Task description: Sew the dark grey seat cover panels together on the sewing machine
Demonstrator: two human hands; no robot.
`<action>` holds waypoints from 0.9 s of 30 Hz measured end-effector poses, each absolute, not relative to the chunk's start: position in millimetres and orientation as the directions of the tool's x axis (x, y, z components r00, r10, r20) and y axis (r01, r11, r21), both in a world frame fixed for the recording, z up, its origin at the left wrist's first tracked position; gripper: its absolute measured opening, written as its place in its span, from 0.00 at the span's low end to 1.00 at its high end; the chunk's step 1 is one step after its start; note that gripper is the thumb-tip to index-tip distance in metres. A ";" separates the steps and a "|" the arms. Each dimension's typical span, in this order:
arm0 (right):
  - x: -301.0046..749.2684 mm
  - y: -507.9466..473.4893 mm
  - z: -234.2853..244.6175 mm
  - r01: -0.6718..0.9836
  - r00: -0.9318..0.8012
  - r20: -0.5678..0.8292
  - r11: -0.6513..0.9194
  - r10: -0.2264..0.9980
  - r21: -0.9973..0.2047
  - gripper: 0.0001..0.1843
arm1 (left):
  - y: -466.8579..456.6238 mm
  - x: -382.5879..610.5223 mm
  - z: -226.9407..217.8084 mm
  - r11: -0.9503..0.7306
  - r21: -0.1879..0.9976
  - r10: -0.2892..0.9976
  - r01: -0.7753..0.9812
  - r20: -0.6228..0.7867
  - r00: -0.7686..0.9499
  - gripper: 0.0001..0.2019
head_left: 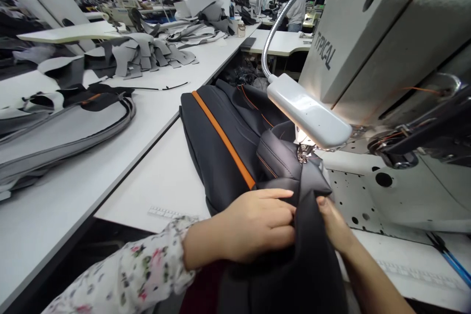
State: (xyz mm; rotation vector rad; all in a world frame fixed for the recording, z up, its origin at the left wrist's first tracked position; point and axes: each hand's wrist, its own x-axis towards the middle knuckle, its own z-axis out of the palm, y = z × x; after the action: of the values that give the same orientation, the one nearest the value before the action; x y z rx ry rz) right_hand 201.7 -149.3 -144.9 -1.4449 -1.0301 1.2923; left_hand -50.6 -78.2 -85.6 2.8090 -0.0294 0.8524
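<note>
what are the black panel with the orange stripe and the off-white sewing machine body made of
The black panel with the orange stripe looks like synthetic leather: soft folds, faint satin sheen, though it could be real leather. The off-white sewing machine body looks like enamel-painted metal: rigid edges, smooth glossy surface.

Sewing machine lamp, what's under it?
Under the lamp, a metal presser foot sits at the edge of the black padded fabric. The lamp's body covers the part of the machine directly above the foot, so that can't be seen.
</note>
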 end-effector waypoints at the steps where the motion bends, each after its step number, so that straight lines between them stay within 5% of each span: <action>1: 210.9 -146.9 -145.4 0.033 0.151 -0.231 -0.238 0.961 -0.971 0.36 | -78.3 -54.4 -82.0 -0.982 0.180 0.036 -0.065 0.508 0.861 0.14; 4: 229.1 -132.8 -144.1 0.033 0.206 -0.259 -0.271 0.944 -0.962 0.41 | -82.7 -58.7 -74.8 -0.986 0.161 0.103 0.040 0.401 0.910 0.12; 11: 222.8 -83.0 -136.0 -0.021 0.148 -0.294 -0.295 0.944 -0.955 0.42 | -104.0 -39.8 -91.7 -0.908 0.250 0.415 0.336 0.421 0.807 0.16; 19: 240.9 -138.4 -102.6 0.223 0.077 -0.330 -0.339 0.941 -0.914 0.40 | -104.8 -47.3 -91.3 -0.900 0.322 0.425 0.293 0.504 0.752 0.14; 23: 225.2 -175.7 -103.1 -0.110 -0.121 -0.449 -0.461 0.885 -0.880 0.33 | -106.7 -49.9 -92.7 -0.888 0.392 0.384 0.242 0.341 0.858 0.12; 27: 201.4 -176.2 -117.4 -0.449 -0.098 -0.480 -0.469 0.872 -0.760 0.23 | -105.7 -34.2 -114.3 -0.869 0.443 0.418 0.221 0.418 0.807 0.17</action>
State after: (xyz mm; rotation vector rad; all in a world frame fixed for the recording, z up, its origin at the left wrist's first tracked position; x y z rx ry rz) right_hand 201.4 -176.2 -117.4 -1.1859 -0.5361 1.7374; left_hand -34.2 -105.7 -114.3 2.6174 0.4819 0.7285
